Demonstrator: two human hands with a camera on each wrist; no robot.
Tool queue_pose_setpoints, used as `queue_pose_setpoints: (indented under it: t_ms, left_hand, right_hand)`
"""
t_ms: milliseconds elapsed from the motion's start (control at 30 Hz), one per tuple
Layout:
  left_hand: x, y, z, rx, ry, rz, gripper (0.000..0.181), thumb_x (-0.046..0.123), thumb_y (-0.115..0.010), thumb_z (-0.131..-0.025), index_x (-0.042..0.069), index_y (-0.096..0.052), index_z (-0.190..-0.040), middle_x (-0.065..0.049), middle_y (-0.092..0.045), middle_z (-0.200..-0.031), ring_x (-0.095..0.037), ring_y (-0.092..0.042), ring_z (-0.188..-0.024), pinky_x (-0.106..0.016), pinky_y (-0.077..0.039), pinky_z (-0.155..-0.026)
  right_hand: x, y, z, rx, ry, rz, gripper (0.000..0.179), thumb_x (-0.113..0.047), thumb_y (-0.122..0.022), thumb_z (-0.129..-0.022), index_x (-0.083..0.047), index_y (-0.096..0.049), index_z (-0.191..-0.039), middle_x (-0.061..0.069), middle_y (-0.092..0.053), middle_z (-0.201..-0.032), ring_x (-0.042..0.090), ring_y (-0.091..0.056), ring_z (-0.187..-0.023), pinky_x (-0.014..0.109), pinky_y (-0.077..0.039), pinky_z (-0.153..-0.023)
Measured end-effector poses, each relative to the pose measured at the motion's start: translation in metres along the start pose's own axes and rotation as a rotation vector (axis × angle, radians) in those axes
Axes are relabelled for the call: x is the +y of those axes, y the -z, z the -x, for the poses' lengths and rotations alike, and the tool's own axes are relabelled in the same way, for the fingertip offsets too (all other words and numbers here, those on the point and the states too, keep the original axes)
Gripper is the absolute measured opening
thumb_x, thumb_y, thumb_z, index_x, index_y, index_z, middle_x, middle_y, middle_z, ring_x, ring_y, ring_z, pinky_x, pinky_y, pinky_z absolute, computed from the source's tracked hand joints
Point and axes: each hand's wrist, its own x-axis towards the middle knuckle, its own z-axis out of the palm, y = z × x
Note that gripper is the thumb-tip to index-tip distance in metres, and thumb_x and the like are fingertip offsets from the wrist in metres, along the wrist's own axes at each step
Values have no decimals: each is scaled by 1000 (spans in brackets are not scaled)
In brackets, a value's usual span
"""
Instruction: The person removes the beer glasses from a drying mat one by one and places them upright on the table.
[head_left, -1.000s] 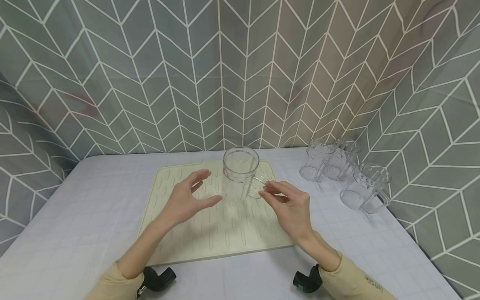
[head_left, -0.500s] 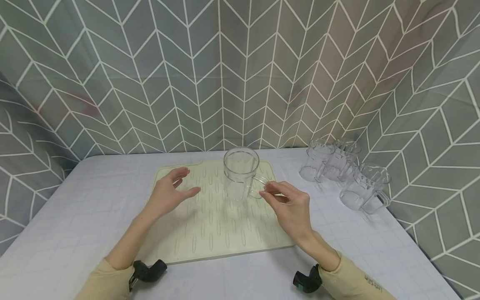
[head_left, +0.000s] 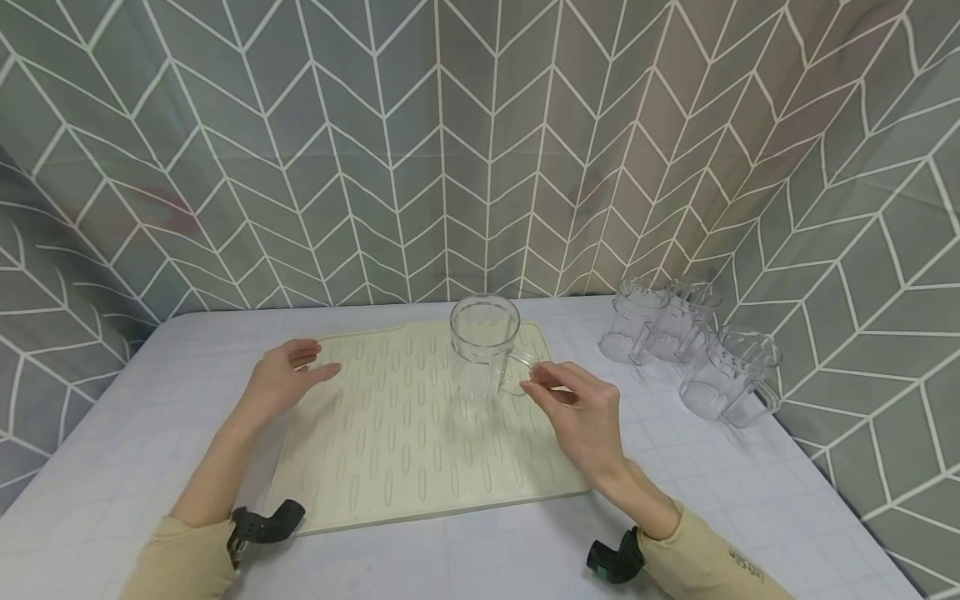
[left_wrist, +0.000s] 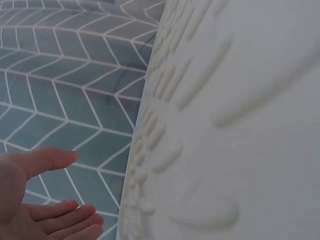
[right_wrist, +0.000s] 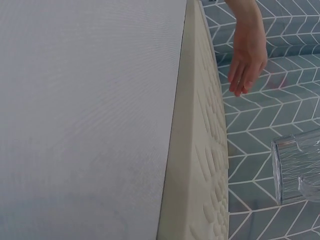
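In the head view my right hand (head_left: 576, 408) pinches the handle of a clear glass-like mug (head_left: 480, 352) between thumb and fingers. The mug is upright over the cream ribbed mat (head_left: 405, 433); a gap between mug (right_wrist: 297, 167) and mat (right_wrist: 192, 125) shows in the right wrist view. My left hand (head_left: 281, 382) hovers at the mat's left edge, fingers parted from the thumb, holding nothing. That left hand (left_wrist: 50, 197) is also at the lower left of its own wrist view. The right hand does not show in the right wrist view.
Several clear mugs stand at the table's right side: two close together at the back (head_left: 633, 321) and one nearer (head_left: 731, 375). A white cloth (head_left: 172, 400) covers the table. A grey chevron-patterned curtain (head_left: 465, 150) rises behind and at the sides.
My left hand has moved left, away from beside the mug to the mat's left edge. The right hand stays almost still with the mug, which has shifted very slightly right.
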Motion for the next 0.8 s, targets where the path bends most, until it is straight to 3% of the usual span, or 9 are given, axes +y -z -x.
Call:
queue_pose_setpoints:
  t_ms: [400,800]
  left_hand:
    - [-28,12,-4,-69,128,-38,78,32,-64,-95,-14,-30,-147,-37,-36,-148,-52,-37,-137,-62,-39,-110]
    - [-35,13,-3,-106,83,-52,73,23,-70,-90,-15,-37,-144,-36,-48,-140,-51,-47,-130,-63,-43,-106]
  right_hand:
    - [1,0,0,1,0,17,16,6,-81,-77,4,-75,-92,9,-75,-84,24,-74,-73,20,-60,-70]
    - [6,1,0,9,11,32,16,6,-81,-76,4,-75,-91,9,-75,-84,23,-74,-73,19,-60,-69]
